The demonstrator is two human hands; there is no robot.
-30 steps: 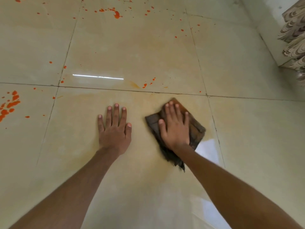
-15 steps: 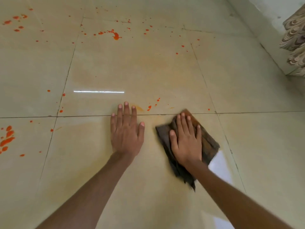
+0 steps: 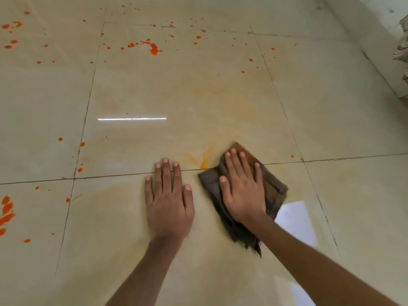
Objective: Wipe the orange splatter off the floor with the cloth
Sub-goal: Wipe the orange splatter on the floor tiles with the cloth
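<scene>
— One cloth (image 3: 273,191) is lying on the floor (image 3: 220,102), dark brown and rumpled, with a rust-orange stain showing at its far corner and a frayed tail trailing toward the person.

— Who is holding it?

— Nobody is gripping it. The right hand (image 3: 242,191) is pressing flat on top of it, fingers spread and straight, nothing closed around the fabric. The cloth is straddling a grout line, roughly at the middle of the floor in view.

— And the splatter?

— A smeared orange streak (image 3: 204,161) is sitting just beside the cloth's left edge, right on that grout line, pale and feathered. Faint orange haze is spreading across the tile beyond it. Brighter orange drops are dotting the far tiles, with a thicker blob (image 3: 153,48) toward the far left. Larger blots (image 3: 6,214) are showing at the left edge of the floor.

— What is the other hand doing?

— The left hand (image 3: 169,202) is resting palm down on bare tile, fingers open, holding nothing, just beside the cloth but not touching it.

— Anything around?

— Glossy beige tiles are reflecting a white bar of light (image 3: 132,118) and a bright patch (image 3: 295,221) near the right forearm. A white wall base (image 3: 375,47) is running along the far right edge, with something carved and scalloped (image 3: 401,51) beside it, too cropped to identify.
</scene>
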